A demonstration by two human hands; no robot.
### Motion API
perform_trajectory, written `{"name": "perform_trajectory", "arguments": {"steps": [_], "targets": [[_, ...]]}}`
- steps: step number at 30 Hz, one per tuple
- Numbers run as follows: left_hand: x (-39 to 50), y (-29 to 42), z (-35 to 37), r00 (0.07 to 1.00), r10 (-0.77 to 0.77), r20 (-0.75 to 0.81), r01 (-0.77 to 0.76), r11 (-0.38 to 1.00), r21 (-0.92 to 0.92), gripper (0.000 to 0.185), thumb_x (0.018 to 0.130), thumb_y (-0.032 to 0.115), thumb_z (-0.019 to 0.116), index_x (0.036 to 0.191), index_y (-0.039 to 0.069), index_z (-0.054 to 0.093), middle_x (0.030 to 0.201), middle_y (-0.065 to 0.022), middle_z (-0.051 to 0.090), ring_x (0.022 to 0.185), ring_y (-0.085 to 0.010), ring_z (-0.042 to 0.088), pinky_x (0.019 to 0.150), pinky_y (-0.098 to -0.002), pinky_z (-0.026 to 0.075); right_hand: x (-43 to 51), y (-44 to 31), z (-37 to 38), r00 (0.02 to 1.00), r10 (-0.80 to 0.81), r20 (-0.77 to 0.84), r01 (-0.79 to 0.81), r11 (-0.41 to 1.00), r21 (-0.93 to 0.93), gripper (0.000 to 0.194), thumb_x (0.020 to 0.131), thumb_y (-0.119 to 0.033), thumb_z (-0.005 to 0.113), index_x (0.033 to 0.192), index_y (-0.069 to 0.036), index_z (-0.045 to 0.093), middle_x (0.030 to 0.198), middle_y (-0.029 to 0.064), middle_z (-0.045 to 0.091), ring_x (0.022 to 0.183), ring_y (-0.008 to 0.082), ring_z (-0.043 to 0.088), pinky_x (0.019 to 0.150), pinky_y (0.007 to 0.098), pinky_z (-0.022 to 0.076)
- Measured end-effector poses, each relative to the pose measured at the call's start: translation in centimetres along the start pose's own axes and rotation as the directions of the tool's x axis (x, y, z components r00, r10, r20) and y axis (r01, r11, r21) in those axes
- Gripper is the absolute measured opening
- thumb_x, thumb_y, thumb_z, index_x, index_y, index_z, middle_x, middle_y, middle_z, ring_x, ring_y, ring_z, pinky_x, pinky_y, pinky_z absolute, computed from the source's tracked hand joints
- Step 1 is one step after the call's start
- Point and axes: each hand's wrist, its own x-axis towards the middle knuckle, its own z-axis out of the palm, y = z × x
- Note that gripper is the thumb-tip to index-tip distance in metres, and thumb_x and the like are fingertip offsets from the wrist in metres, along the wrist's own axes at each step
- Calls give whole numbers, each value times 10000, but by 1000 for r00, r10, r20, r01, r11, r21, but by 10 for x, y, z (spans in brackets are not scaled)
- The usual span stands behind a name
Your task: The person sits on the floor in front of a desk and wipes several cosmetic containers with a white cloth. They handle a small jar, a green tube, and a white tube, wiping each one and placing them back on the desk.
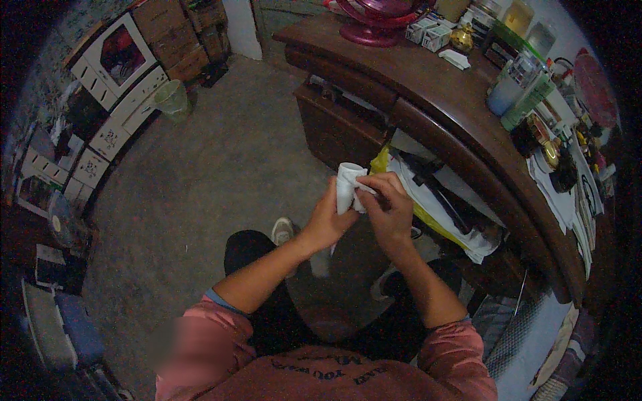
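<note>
A small white cylinder (346,185), apparently a paper or tissue roll, stands nearly upright in front of my body. My left hand (326,220) is wrapped around its lower part, and its top end looks round and hollow. Fingers and thumb of my right hand (393,205) pinch a loose white flap (365,188) at the roll's right side. Whether the flap is paper or thin cloth I cannot tell. Both hands are over the space between my knees, near the desk's open drawer. My fingers hide part of the roll.
A dark wooden desk (371,65) curves along the right, holding a pink round-based object (371,32), small boxes (429,35) and papers (551,195). Its open compartment contains a yellow-and-white bag (426,200). A translucent bin (171,100) stands by white cabinets (115,60) at the left.
</note>
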Motion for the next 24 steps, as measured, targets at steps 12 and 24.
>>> {"name": "perform_trajectory", "arguments": {"steps": [12,24], "targets": [[3,19,-11,949,-215,232,302,831,-467,584,744,35,589,1297,92,411,879,-21,496,719,-104,484,620,-245,411,14,17,-20,988,-156,10,152,944,-292,143,812,8,594,949,3,634,937,101,586,832,181,587,719,262,470],[8,14,-22,872,-221,436,488,458,-743,452,773,63,553,1216,55,463,779,-10,451,601,-81,411,538,-231,369,9,24,-10,969,246,14,-239,926,293,201,859,-8,607,1055,-14,564,988,29,580,870,91,552,778,231,450]]}}
